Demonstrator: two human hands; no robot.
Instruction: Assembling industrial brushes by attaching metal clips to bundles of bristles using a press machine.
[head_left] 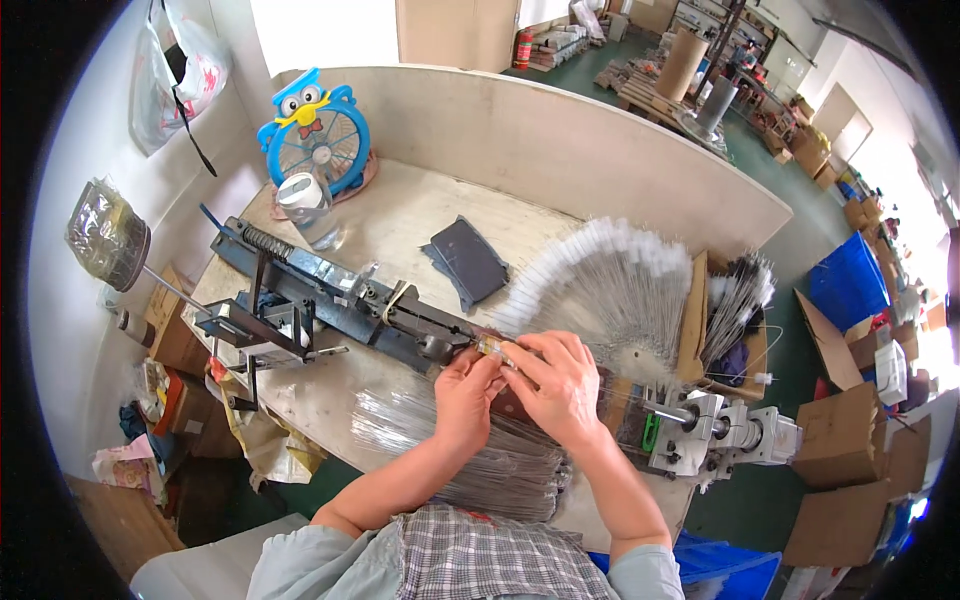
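At the near end of a long dark metal bench machine (375,305), my two hands meet with their fingers pinched together. My left hand (464,402) is closed, thumb against forefinger, just below a dark round knob on the machine. Close beside it, my right hand (560,388) bends over from the right, its fingertips closed by a small yellowish piece (491,347). What exactly sits in either pinch is hidden by the fingers. A fan-shaped pile of thin wire brushes with white bristle ends (610,280) lies just beyond my right hand. Under my forearms lies a bundle of thin wires (500,465).
A motor-like metal unit with a shaft (725,432) stands at the table's right end. Behind the brushes is a cardboard box (692,330). A dark flat pad (468,262), a water jug (312,212) and a blue fan (320,150) stand farther back. A low partition (560,150) edges the table.
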